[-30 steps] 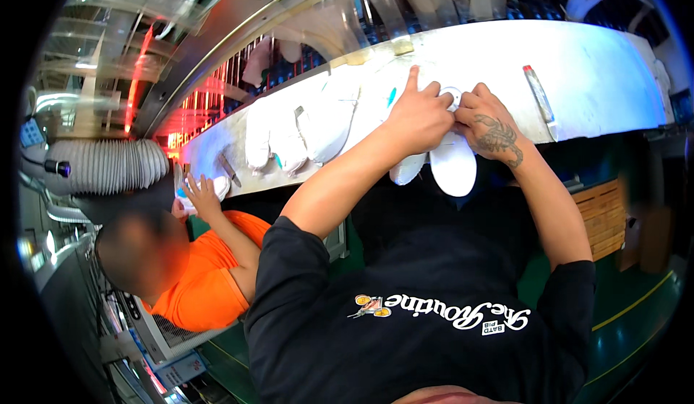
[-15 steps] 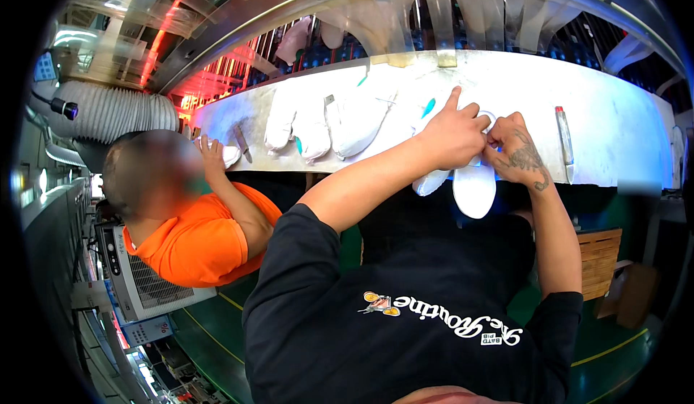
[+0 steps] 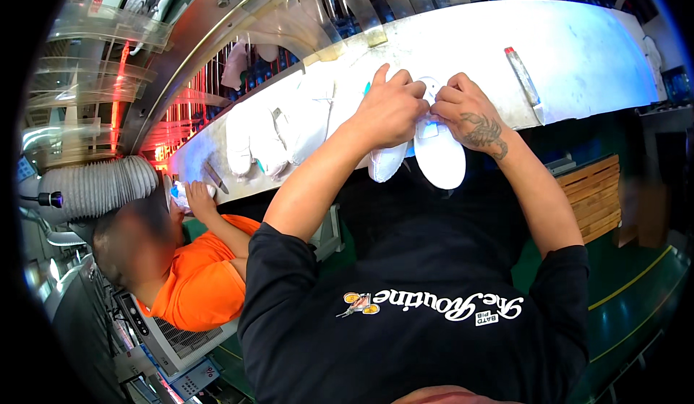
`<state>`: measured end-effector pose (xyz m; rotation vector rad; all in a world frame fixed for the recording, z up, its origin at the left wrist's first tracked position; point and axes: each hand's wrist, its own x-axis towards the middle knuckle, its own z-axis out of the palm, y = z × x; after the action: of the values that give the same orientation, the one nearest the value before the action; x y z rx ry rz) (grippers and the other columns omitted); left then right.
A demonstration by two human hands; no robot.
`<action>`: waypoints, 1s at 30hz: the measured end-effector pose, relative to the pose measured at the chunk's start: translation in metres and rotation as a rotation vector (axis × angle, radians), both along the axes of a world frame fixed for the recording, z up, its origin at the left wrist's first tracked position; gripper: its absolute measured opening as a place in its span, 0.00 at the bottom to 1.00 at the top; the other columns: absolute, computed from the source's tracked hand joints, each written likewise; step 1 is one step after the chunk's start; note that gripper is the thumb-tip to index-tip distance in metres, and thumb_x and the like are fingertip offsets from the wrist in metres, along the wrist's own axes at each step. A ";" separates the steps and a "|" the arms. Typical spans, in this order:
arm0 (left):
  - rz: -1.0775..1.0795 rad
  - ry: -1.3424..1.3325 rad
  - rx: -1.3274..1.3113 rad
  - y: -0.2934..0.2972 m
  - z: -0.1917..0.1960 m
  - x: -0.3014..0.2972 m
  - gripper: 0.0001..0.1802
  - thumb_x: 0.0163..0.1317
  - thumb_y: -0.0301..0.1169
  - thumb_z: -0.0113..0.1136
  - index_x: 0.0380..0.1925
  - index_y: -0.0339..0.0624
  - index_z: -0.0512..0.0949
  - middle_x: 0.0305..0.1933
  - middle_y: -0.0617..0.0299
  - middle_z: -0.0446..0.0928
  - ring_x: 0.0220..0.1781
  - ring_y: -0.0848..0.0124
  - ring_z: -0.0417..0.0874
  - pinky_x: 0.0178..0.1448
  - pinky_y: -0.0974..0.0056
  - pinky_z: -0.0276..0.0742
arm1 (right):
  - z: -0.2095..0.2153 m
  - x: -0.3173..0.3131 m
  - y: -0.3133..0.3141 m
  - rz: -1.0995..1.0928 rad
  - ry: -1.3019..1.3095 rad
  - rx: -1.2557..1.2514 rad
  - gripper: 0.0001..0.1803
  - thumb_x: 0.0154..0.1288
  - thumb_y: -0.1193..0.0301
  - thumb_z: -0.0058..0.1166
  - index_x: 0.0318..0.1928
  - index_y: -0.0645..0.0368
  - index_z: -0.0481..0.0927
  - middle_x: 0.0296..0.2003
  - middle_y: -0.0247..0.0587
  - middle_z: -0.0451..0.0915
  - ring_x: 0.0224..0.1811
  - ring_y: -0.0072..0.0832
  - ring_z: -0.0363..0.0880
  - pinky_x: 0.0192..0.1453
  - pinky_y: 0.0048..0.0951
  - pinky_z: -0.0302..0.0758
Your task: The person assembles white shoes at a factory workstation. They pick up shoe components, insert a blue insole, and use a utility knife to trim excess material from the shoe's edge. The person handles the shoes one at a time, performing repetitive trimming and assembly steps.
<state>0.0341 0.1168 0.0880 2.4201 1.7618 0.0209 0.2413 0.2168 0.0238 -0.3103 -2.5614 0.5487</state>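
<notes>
A white shoe (image 3: pixel 439 164) lies under my fingers, its rounded toe pointing toward me over the table's near edge. My left hand (image 3: pixel 396 106) is at the upper part of this shoe, index finger raised and the other fingers curled in a pinch. From the other side my right hand (image 3: pixel 463 109) pinches at the same spot, fingertips close to the left ones. Whatever is between the fingertips is too small and covered to make out. Just left of it, partly beneath my left wrist, rests a second white shoe (image 3: pixel 387 162).
Several white shoes (image 3: pixel 307 133) lie on the pale work surface (image 3: pixel 463 35) to the left. A slim silver tool with a red end (image 3: pixel 523 77) lies at right. At far left a co-worker in orange (image 3: pixel 199 288) handles a white shoe (image 3: pixel 189 196). Clear strips hang beyond.
The view has turned and shifted, so the table sits higher and tilted. Both hands stay at the same shoe, fingertips still close together. The co-worker's shoe now shows more fully.
</notes>
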 end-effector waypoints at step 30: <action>0.047 -0.030 -0.028 0.003 -0.006 0.001 0.10 0.62 0.30 0.69 0.43 0.50 0.92 0.48 0.63 0.84 0.63 0.59 0.81 0.85 0.33 0.58 | -0.003 -0.003 0.010 -0.097 0.024 -0.278 0.08 0.63 0.69 0.76 0.39 0.54 0.90 0.42 0.38 0.83 0.51 0.41 0.78 0.60 0.42 0.77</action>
<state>0.0351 0.1202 0.0816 2.3459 1.7938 0.0378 0.2382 0.2272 0.0203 -0.5171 -2.4310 0.8673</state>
